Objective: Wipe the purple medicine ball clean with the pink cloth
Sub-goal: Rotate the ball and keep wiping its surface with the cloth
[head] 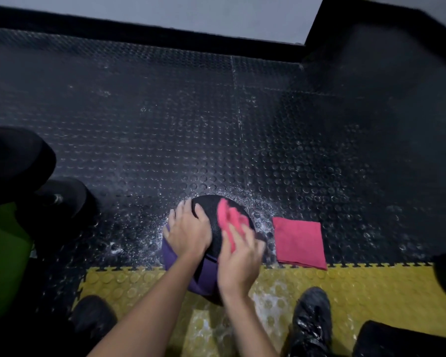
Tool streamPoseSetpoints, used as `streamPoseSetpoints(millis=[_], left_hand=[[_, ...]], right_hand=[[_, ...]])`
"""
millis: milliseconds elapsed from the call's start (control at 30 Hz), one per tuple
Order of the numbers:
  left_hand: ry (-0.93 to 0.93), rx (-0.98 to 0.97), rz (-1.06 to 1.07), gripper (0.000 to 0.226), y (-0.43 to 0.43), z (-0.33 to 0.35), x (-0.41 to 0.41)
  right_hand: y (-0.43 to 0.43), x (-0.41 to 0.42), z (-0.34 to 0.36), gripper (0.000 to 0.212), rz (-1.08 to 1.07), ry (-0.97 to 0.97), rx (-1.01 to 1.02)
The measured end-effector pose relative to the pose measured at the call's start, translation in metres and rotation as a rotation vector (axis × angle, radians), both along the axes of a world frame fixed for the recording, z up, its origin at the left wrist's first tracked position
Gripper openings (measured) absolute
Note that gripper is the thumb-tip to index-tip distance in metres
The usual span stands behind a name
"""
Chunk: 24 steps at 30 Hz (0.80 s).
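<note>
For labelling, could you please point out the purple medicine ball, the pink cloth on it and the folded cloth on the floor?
purple medicine ball point(170, 261): head view, its purple lower-left side.
pink cloth point(227, 216): head view, the bunched part on the ball.
folded cloth point(299, 242): head view, middle of its top face.

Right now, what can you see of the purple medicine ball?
The medicine ball is round, with purple panels on its near side and a rough black panel on top. It sits on the floor where the black studded mat meets the yellow mat, ringed by white splashes. The left hand rests spread on its top; the right hand presses the pink cloth against its upper right. Its underside is hidden.
</note>
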<state>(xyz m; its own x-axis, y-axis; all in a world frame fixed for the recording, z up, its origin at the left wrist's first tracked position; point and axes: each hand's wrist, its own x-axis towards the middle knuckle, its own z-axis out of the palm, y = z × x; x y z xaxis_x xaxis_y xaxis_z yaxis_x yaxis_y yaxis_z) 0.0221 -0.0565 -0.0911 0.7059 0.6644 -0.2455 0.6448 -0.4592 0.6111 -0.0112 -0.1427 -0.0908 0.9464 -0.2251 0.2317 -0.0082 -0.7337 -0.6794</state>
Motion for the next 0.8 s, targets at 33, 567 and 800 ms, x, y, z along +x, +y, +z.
streamPoseSetpoints(millis=[33,567,800], left_hand=[[-0.001,-0.011,-0.003,0.046,0.002,0.0,0.001],[-0.039,0.002,-0.022,0.045,0.012,-0.006,-0.01],[-0.077,0.033,-0.008,0.045,0.002,-0.007,-0.025]], right_hand=[[0.005,-0.013,-0.001,0.027,0.101,-0.075,-0.016],[-0.012,-0.005,-0.011,0.023,0.087,-0.142,-0.075],[-0.054,0.03,-0.021,0.027,-0.145,0.368,0.142]])
